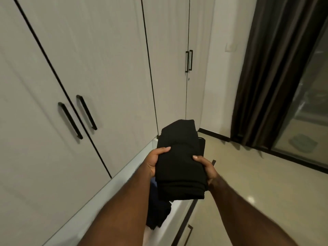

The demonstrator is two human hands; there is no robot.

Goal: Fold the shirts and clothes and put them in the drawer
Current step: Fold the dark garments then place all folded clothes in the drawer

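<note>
At centre frame you held a folded black garment between both hands, above an open drawer at lower centre. Your left hand gripped its left edge, thumb on top; your right hand gripped its right edge likewise. The hands were apart, one on each side of the garment. Dark clothes lay inside the drawer. Closed wardrobe doors filled the left and upper frame; a dark curtain hung at right.

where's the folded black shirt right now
In the head view, the folded black shirt is low centre, gripped by the left hand and right hand above the open drawer, below the wardrobe doors.
</note>
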